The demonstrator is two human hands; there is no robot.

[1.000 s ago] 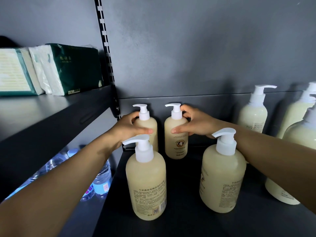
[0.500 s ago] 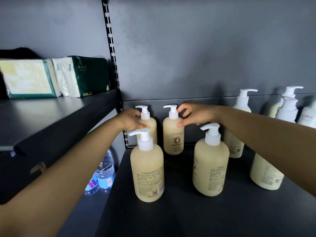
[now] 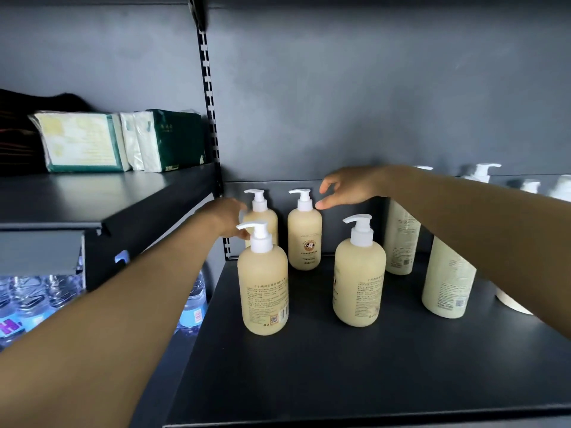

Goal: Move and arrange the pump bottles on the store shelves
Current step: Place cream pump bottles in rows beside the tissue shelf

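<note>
Left hand (image 3: 227, 220), fingers loosely spread, beside the rear-left pump bottle (image 3: 261, 216); contact cannot be told. Right hand (image 3: 349, 188), thumb and forefinger parted and empty, just right of the rear-right pump bottle (image 3: 304, 233). Two front bottles (image 3: 262, 285) (image 3: 360, 273) stand nearer than both hands on the dark shelf (image 3: 340, 366).

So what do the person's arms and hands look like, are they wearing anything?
Both arms are bare right to the picture's edge: no sleeves show. The left hand and right hand wear no gloves, and no rings, watch or bracelets can be seen. The left hand looks a bit blurred, so small details on its fingers are hard to tell.
</note>
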